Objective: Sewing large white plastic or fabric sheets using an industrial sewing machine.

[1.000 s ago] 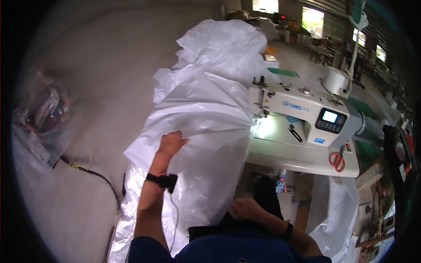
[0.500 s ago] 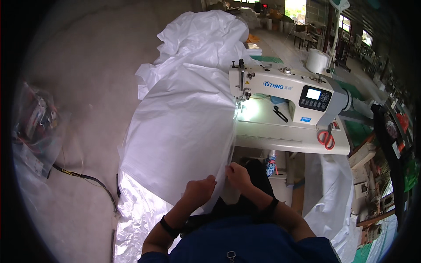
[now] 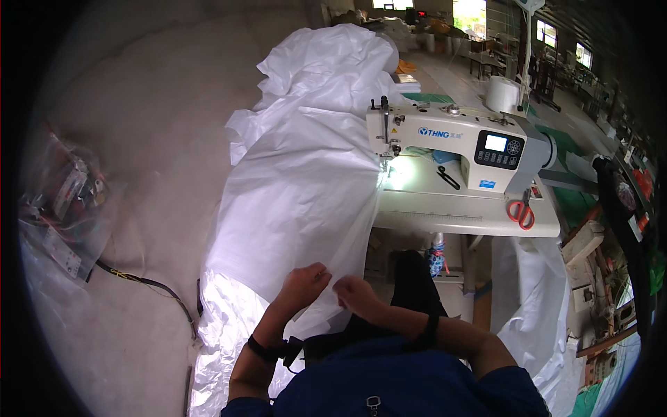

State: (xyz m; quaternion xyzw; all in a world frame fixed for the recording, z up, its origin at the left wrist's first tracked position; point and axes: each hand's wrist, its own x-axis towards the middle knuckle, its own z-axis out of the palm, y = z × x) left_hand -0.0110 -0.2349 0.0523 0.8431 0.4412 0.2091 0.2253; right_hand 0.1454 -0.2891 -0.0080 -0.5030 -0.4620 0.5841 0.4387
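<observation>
Concrete floor [image 3: 139, 139] spreads wide on the left, a workshop with more benches running off behind. Biggest thing in play is the white sheet [image 3: 306, 187], now draped from the heap at the back down to the person's lap. A second ago the left arm was stretched out flat on it; since then both hands have come together at the near edge. Beside it stands the sewing machine [image 3: 451, 142] on its tabletop [image 3: 472, 219], red scissors [image 3: 520, 212] lying there. Left hand [image 3: 302, 285] and right hand [image 3: 356, 293] sit nearly touching, each pinching the sheet's edge, so the hem looks gathered for feeding.
</observation>
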